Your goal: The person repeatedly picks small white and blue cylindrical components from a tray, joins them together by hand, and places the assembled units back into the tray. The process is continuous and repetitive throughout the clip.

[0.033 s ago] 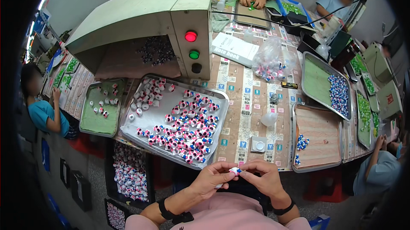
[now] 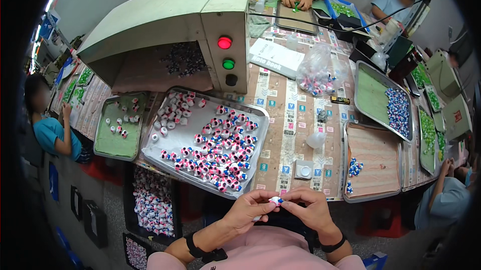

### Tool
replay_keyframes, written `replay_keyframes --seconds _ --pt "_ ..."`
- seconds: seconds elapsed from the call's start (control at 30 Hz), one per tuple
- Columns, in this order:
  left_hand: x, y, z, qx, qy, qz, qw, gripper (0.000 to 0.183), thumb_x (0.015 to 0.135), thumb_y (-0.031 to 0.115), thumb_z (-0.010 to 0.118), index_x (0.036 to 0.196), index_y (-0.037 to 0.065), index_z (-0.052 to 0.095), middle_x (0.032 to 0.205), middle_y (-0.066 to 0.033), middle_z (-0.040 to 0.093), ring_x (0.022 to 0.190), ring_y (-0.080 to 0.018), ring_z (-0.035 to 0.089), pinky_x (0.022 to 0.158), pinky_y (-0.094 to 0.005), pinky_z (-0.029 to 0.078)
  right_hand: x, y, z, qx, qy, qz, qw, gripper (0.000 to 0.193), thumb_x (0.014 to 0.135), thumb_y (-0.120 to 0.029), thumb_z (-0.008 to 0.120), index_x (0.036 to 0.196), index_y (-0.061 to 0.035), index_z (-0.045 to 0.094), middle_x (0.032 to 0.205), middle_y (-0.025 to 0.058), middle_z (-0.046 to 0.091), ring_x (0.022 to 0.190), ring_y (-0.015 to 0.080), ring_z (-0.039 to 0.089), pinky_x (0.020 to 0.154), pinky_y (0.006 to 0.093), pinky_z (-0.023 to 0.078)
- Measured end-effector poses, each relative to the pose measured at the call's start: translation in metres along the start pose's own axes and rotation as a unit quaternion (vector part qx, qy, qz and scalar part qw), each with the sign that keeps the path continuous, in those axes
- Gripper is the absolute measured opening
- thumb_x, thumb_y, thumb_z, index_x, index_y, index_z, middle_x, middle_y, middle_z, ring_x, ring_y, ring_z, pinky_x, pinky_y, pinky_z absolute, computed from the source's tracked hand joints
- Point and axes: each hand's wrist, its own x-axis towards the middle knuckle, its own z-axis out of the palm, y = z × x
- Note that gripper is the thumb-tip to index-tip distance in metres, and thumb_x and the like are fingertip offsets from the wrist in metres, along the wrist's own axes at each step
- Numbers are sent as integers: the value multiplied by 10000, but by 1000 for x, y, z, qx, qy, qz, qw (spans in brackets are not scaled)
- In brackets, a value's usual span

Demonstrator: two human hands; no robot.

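Just past the table's front edge, my two hands meet over one small white, pink and blue toy figure (image 2: 275,200). My left hand (image 2: 252,209) pinches its white and pink side between thumb and fingers. A white bit (image 2: 257,218) shows under the left fingers; what it is I cannot make out. With thumb and forefinger, my right hand (image 2: 309,210) grips the blue end of the figure. Ahead and to the left, a metal tray (image 2: 173,170) lined with white sheet bears many similar figures (image 2: 220,155), some with blue parts, and plainer white and pink ones (image 2: 173,109).
Left stands a green-lined tray (image 2: 115,137); behind is a machine (image 2: 150,34) with red and green lights. Right lie a tray with small blue pieces (image 2: 355,167), another tray (image 2: 368,89), a white squeeze bottle (image 2: 315,140) and a bagful of figures (image 2: 318,77). Co-workers sit around.
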Motion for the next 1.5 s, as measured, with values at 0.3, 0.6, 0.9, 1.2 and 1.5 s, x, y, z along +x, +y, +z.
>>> replay_keyframes --seconds 0.3,0.6,0.9,1.2,1.5 --pt "-26 27 -5 52 -5 59 997 324 912 126 653 1212 27 581 875 -13 611 686 -52 557 483 -164 415 1 -14 -2 -59 11 -90 994 236 771 4 729 1005 -31 726 946 109 695 854 178 644 721 264 524" --pt "-62 122 -116 362 426 408 722 218 857 86 673 1056 4 636 814 -11 641 563 -34 473 530 -204 379 -24 16 -67 -115 233 -35 965 135 850 7 631 974 38 676 948 55 634 820 108 581 698 231 465" --pt "-54 156 -164 592 440 367 567 163 788 90 698 925 5 681 823 -90 633 680 -201 565 644 -328 458 -43 39 -102 -71 290 28 954 102 870 13 612 955 46 658 906 29 602 719 65 533 615 204 432" --pt "-43 191 -174 710 486 329 390 483 779 232 747 1147 12 524 1080 -178 504 949 -381 566 790 -444 470 -45 33 -100 -91 297 17 951 109 872 -3 608 952 56 653 882 37 596 724 76 545 623 212 448" --pt "-32 204 -219 811 396 273 331 334 843 185 608 1106 4 510 1209 -224 487 993 -447 564 789 -500 496 -52 32 -113 -178 346 15 921 117 826 3 630 923 48 676 896 83 657 791 120 615 684 243 494"
